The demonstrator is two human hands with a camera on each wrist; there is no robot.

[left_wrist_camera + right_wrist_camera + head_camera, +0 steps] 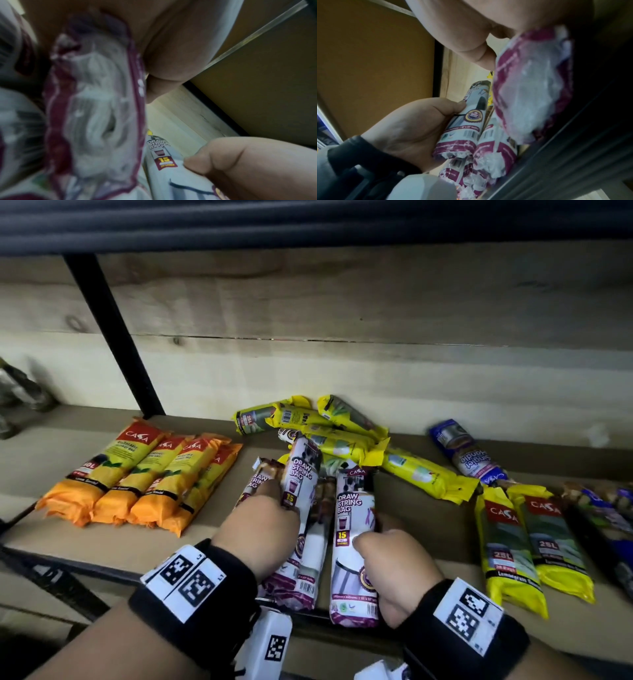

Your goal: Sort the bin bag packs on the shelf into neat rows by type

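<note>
**Both hands on drawstring packs**

Nearest the camera, the right hand (394,570) curls around a white-and-purple drawstring pack (354,542) at the shelf (102,542) front. Just left of that pack, the left hand (257,529) grips another drawstring pack (301,474), tilted over the pile.

Shelf left: four packs (137,474) side by side in a row on the shelf (411,508).
Shelf middle, front: drawstring packs (354,542) lying lengthwise, both hands on them.
Behind those: a loose heap of packs (342,436) near the back wall (342,364).
Shelf right: two packs (527,542) side by side; more behind them.
</note>
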